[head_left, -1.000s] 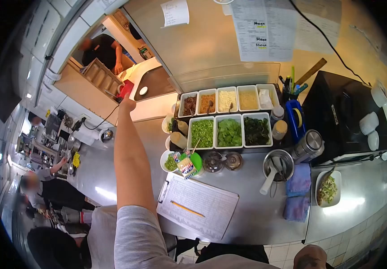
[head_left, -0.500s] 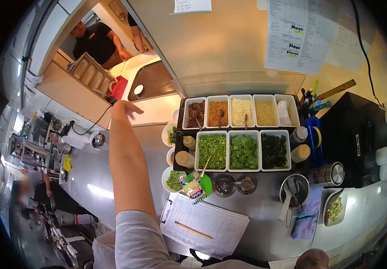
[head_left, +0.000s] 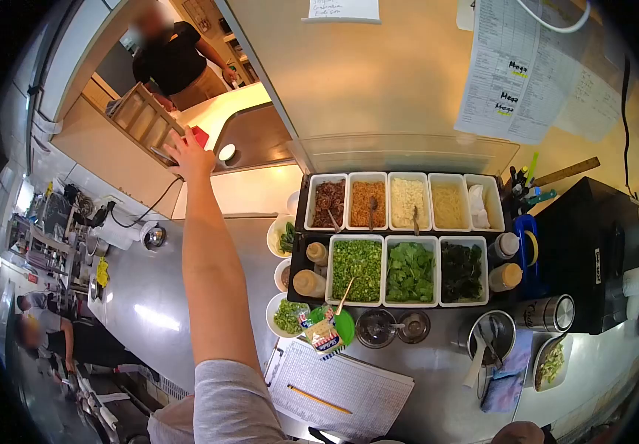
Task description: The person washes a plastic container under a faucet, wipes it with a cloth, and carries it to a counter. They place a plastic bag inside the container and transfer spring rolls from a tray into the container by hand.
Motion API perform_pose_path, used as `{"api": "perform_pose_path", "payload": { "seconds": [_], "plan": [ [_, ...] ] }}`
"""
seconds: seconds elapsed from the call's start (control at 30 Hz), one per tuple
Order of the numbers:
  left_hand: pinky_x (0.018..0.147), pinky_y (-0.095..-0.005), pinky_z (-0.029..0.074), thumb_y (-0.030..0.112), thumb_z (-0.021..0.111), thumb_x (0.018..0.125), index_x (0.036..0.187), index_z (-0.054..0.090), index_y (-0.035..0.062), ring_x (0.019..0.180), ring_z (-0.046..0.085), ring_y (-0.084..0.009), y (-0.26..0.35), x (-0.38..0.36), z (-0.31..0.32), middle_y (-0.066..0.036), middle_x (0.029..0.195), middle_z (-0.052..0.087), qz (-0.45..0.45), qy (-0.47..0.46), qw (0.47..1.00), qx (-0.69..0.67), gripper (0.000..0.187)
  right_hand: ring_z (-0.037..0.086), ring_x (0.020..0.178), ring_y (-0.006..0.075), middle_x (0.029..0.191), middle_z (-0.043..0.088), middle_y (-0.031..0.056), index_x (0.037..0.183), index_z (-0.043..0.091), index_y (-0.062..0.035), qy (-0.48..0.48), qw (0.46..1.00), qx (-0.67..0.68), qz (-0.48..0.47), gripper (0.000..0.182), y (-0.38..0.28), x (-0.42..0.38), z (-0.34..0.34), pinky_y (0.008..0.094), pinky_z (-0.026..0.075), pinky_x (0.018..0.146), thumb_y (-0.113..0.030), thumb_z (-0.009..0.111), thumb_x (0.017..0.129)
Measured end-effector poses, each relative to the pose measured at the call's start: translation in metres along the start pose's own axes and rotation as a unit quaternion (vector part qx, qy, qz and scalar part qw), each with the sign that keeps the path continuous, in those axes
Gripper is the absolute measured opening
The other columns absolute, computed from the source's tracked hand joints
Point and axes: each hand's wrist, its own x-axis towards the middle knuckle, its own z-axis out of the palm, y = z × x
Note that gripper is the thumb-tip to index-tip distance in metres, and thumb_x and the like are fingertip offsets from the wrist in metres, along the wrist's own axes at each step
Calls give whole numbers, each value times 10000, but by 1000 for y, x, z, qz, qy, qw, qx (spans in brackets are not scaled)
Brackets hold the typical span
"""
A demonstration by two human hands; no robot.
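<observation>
1. Fingers [head_left: 174,142] of the left hand [head_left: 190,157] are spread and reach the near edge of a wooden rack [head_left: 144,118] on the far-left pass shelf; whether they grip anything cannot be told.
2. Left arm [head_left: 212,259] extends far and left from a grey sleeve [head_left: 234,403], crossing above the steel counter [head_left: 149,296].
3. Red object [head_left: 200,135] lies just right of the fingertips, beside a small round white item [head_left: 226,152].
4. Right hand: only a sliver shows at the near edge [head_left: 518,433]; its state cannot be told.
5. Ingredient tray [head_left: 401,237] sits right of the arm: four far bins hold toppings, three near bins hold greens.
6. Green cup [head_left: 332,325] with a packet stands just near the tray, beside two glass lids [head_left: 393,327].
7. Clipboard [head_left: 342,385] with a pencil [head_left: 319,397] lies at the near edge, right of the sleeve.
8. Metal pot [head_left: 491,337] with utensils stands near right; a blue cloth [head_left: 508,370] lies beside it.
9. Another person [head_left: 179,63] in black stands beyond the shelf; another works at far left [head_left: 45,333].
</observation>
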Motion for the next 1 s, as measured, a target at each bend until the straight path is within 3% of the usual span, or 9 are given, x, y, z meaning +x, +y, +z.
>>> {"api": "perform_pose_path", "payload": {
  "seconds": [0.07, 0.2, 0.33, 0.43, 0.6, 0.8, 0.9, 0.93, 1.0],
  "plan": [
    [963, -700, 267, 256, 649, 740, 1436, 268, 251, 1399, 69, -370, 13, -15, -32, -65, 1536, 79, -50, -24, 998, -8, 794, 38, 1368, 338, 1495, 147, 67, 1242, 490, -339, 3, 1000, 3, -3, 452, -1, 3, 6, 660, -5, 1019, -536, 518, 835],
    [953, -710, 273, 256, 672, 720, 1431, 275, 235, 1369, 161, -359, -13, 22, -9, -69, 1511, 164, -28, -620, 780, -84, 814, 17, 1378, 335, 1506, 132, 60, 1244, 487, -354, 15, 1000, 4, -10, 451, -5, 9, 20, 669, -23, 1020, -549, 511, 838],
    [944, -719, 279, 257, 694, 700, 1425, 281, 218, 1340, 252, -348, -15, 13, 15, -73, 1487, 248, 45, -87, 993, 65, 836, -4, 1387, 333, 1516, 116, 52, 1246, 484, -369, 27, 1000, -1, -14, 449, -11, 12, 32, 677, -41, 1022, -562, 504, 841],
    [941, -656, 355, 170, 666, 730, 1416, 290, 206, 1267, 384, -345, -20, 28, 27, -144, 1402, 389, 74, 151, 985, -46, 783, -19, 1394, 332, 1523, 104, 46, 1248, 481, -380, 33, 999, -4, -9, 448, -14, 13, 38, 684, -55, 1023, -572, 499, 843],
    [738, -475, 535, 148, 582, 817, 1346, 344, 54, 779, 672, -335, -28, 23, 33, -209, 958, 665, -104, -566, 795, -191, 588, -45, 1406, 329, 1536, 85, 37, 1251, 478, -399, 48, 999, 0, -2, 447, -13, 15, 41, 695, -78, 1025, -588, 491, 846],
    [804, -433, 524, 124, 535, 825, 1066, 604, 19, 954, 643, -333, -8, -10, 30, -206, 1018, 653, -125, -1, 990, -69, 272, -27, 1410, 319, 1525, 100, 62, 1285, 428, -360, 27, 1000, -8, -1, 493, -7, 15, 49, 677, -35, 1035, -606, 458, 858],
    [827, -430, 516, 135, 584, 795, 995, 643, 40, 1004, 630, -298, -17, 6, 53, -164, 1019, 664, -45, -181, 982, 8, 229, 107, 1389, 296, 1455, 205, 167, 1376, 292, -188, -35, 998, -47, -39, 657, 9, 24, 58, 592, 163, 1060, -614, 383, 884],
    [821, -436, 513, 150, 645, 747, 985, 645, 40, 995, 634, -290, -19, 19, 56, -151, 1033, 664, -17, -438, 898, 45, 262, 151, 1382, 289, 1431, 239, 201, 1406, 247, -130, -55, 995, -60, -50, 716, 13, 27, 61, 564, 229, 1068, -616, 358, 892],
    [800, -435, 512, 162, 678, 721, 958, 655, 45, 969, 640, -291, -25, 16, 64, -144, 1030, 665, -48, -432, 901, -1, 266, 405, 1255, 318, 1281, 464, 226, 1327, 411, -52, 56, 996, -36, -54, 581, 17, 29, 83, 521, 393, 993, -449, 489, 911]
  ]
}}
